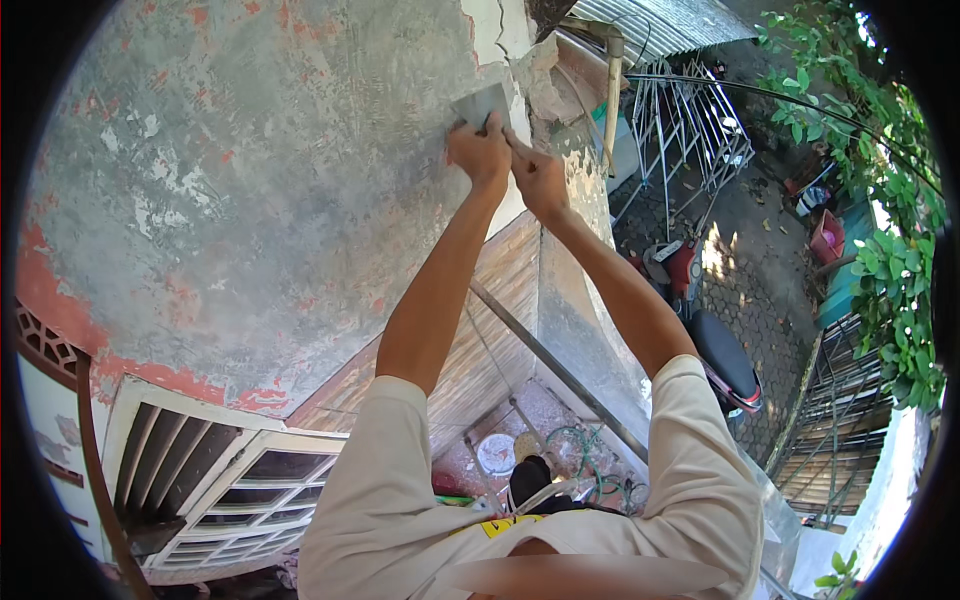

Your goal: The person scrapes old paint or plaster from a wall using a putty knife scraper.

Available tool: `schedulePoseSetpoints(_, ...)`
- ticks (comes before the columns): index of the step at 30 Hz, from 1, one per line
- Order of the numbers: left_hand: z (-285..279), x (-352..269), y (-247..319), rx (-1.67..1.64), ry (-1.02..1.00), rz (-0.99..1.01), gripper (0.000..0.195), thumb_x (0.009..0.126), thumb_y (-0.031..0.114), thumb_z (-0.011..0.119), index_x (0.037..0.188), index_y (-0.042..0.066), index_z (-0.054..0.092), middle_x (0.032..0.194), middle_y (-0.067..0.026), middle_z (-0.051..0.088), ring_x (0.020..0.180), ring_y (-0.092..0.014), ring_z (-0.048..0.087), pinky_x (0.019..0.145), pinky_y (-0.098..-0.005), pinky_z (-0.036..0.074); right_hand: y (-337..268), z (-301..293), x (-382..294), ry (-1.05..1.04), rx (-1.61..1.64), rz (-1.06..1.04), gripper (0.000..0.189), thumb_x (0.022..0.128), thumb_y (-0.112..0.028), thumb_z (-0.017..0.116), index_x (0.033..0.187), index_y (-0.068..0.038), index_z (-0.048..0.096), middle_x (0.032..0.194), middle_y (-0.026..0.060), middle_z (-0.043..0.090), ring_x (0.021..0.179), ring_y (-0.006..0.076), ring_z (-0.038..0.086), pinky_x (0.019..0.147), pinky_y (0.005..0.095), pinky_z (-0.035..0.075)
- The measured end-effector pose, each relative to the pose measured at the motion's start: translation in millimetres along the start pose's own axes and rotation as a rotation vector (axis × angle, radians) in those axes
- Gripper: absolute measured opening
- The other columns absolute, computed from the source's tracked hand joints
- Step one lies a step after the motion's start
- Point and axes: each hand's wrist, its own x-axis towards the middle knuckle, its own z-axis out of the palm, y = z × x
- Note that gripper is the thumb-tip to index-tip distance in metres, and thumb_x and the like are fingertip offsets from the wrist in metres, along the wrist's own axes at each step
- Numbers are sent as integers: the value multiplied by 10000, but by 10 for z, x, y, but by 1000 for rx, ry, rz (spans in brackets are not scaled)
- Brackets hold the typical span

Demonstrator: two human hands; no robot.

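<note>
In the head view, my left hand (482, 150) grips a flat metal scraper or putty knife (484, 105), its wide blade lying against the wall near its corner. Close at its right is my right hand (537, 176), touching or almost touching the left hand; its fingers are curled and a finger points up toward the blade. Whether it holds anything is unclear. The wall (285, 180) is covered in smeared grey coating, with red and white patches showing. A crack runs down the white strip above the blade, and rough broken plaster (551, 86) lies right of it.
A metal pole (559, 360) slants below my arms. Far below lie a white bucket (496, 454) and a green hose (585, 450). White louvred windows (255, 487) stand at lower left. At right are a parked motorcycle (720, 352), a folding metal gate (679, 135) and black cables (780, 94).
</note>
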Motion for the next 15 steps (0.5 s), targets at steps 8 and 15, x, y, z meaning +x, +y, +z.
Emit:
schedulePoseSetpoints(8, 89, 159, -11, 165, -87, -127, 406, 806, 302, 727, 676, -75, 652, 618, -229, 632, 540, -333, 613, 592, -447, 451, -143, 26, 125, 53, 105, -37, 256, 921, -159, 573, 1145, -68, 658, 612, 113, 266, 549, 77, 325, 462, 310, 344)
schedulePoseSetpoints(15, 72, 288, 297, -323, -303, -566, 323, 740, 225, 743, 752, -88, 664, 857, -257, 638, 816, -420, 600, 774, -473, 453, -134, -28, 216, 94, 0, 9, 342, 913, -136, 574, 1252, -153, 609, 652, 137, 262, 550, 85, 308, 482, 318, 352)
